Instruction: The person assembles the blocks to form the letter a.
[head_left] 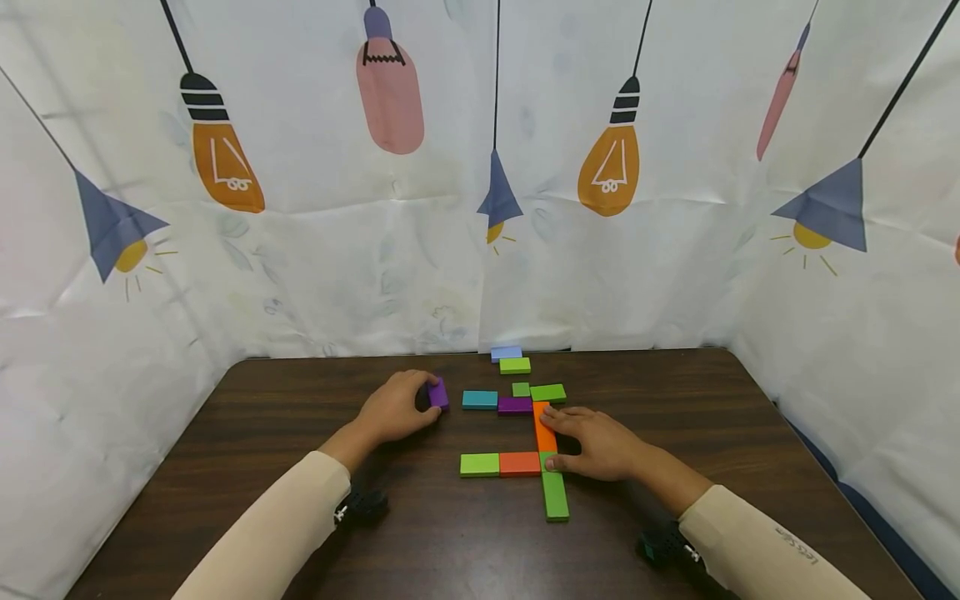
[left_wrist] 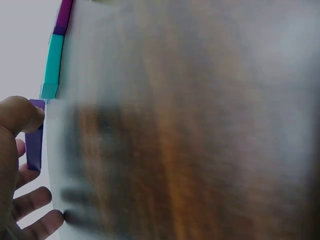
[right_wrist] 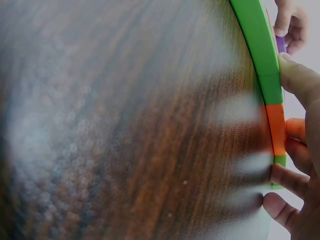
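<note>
My left hand (head_left: 397,407) pinches a purple block (head_left: 438,394) between thumb and fingers, left of the laid-out blocks. The left wrist view shows the purple block (left_wrist: 34,142) on edge, with the thumb (left_wrist: 22,115) over its upper end. My right hand (head_left: 600,442) rests on the right side of the layout, its thumb on a long green block (head_left: 555,498) and its fingers on an orange block (head_left: 545,432). These two meet end to end. A turquoise block (head_left: 480,401) and another purple block (head_left: 515,406) lie between the hands.
A light green block (head_left: 480,466) and a red-orange block (head_left: 520,464) form a row leading to the long green one. Several green blocks (head_left: 548,393) and a light blue block (head_left: 506,354) lie toward the back of the dark wooden table (head_left: 300,400). A patterned cloth (head_left: 337,275) hangs behind.
</note>
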